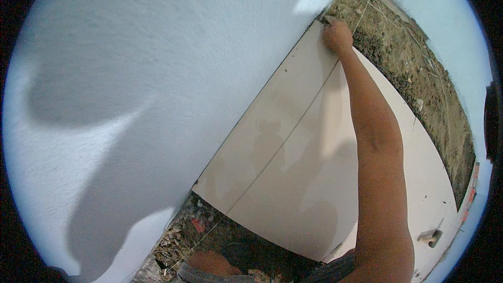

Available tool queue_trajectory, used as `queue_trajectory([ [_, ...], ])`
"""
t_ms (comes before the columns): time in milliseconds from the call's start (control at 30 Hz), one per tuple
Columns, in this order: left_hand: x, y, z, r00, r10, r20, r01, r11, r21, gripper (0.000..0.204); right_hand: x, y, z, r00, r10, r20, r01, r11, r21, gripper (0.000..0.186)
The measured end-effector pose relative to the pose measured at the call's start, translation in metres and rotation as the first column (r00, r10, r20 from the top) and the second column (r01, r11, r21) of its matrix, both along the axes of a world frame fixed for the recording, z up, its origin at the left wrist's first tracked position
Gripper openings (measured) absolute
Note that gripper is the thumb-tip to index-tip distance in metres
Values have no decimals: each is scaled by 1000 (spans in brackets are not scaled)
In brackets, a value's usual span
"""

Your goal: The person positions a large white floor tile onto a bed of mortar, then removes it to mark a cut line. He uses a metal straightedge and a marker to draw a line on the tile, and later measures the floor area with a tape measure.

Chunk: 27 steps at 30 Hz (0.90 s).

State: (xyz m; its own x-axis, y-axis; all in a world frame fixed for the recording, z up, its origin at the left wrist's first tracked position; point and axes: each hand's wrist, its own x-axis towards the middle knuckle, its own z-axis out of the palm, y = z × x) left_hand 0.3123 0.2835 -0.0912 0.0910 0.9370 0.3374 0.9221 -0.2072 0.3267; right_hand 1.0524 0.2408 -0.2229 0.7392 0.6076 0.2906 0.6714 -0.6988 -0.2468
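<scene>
At the far corner of the tile [293, 167], right hand [337, 36] pressed down by the wall [131, 73].

Fingers look curled around something small at the tile's top corner, can't tell what. The tile lies flat along the wall, a thin string [293, 126] running across it, rough dirt [414, 73] beyond. A trowel [430, 237] sits off right. Left hand's out of sight.

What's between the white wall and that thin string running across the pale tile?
In the head view, only a bare strip of the tile lies between the wall and the string; the right hand rests at its far corner.
</scene>
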Motion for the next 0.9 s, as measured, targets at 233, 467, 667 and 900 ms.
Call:
queue_trajectory([
  [233,3,11,-1,1000,-13,13,13,1000,4,24,-4,-2,-10,995,-69,73,54,981,188,34],
  [467,18,32,-3,999,-34,35,34,999,-3,24,-33,-62,15,929,-297,-221,367,814,450,40],
  [667,32,53,12,999,-29,16,29,1000,2,24,-88,-150,17,939,-276,-206,317,926,205,27],
  [900,45,72,15,999,-43,3,43,999,-7,24,-62,-95,22,938,-168,-302,222,963,154,34],
])
